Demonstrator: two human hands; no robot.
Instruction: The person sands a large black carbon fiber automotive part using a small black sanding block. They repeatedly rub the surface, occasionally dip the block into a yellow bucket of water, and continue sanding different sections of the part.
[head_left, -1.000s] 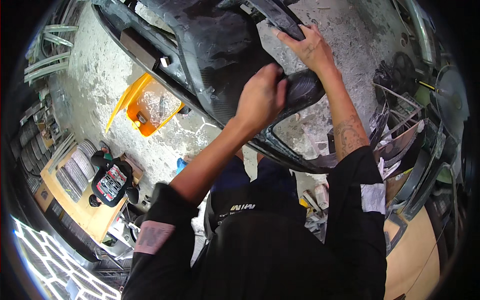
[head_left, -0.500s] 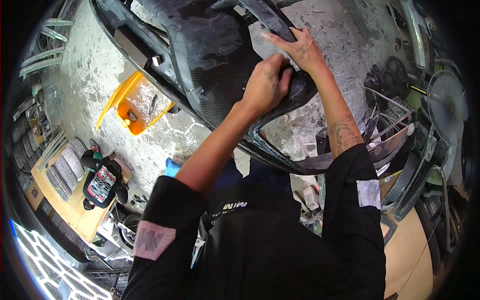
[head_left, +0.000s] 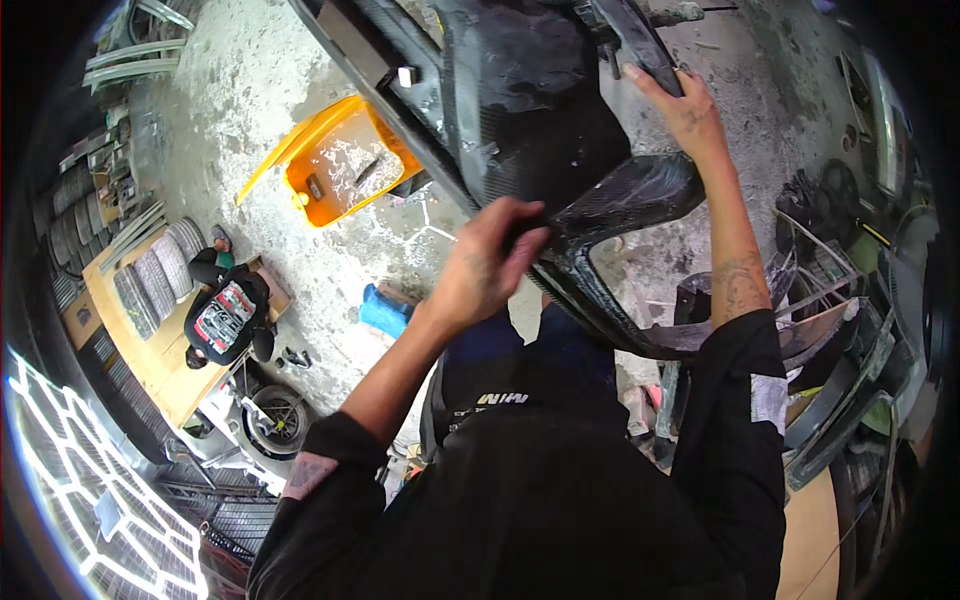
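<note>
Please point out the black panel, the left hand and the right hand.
Black panel [head_left: 545, 110], head view: its broad upper surface.
Left hand [head_left: 480, 262], head view: back of the hand.
Right hand [head_left: 695, 120], head view: back of the hand.

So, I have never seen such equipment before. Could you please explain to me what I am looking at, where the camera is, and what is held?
There is no machine here: a person works with two bare hands. The camera is worn on the head and looks down; its wide fisheye lens bends straight edges. The right hand grips a bar-like edge of a large black part. The left hand is curled near its lower edge; whether it holds something small, I cannot tell. On the grey floor are a yellow-orange shell-like piece and something blue. Off to the left is another person.
</note>
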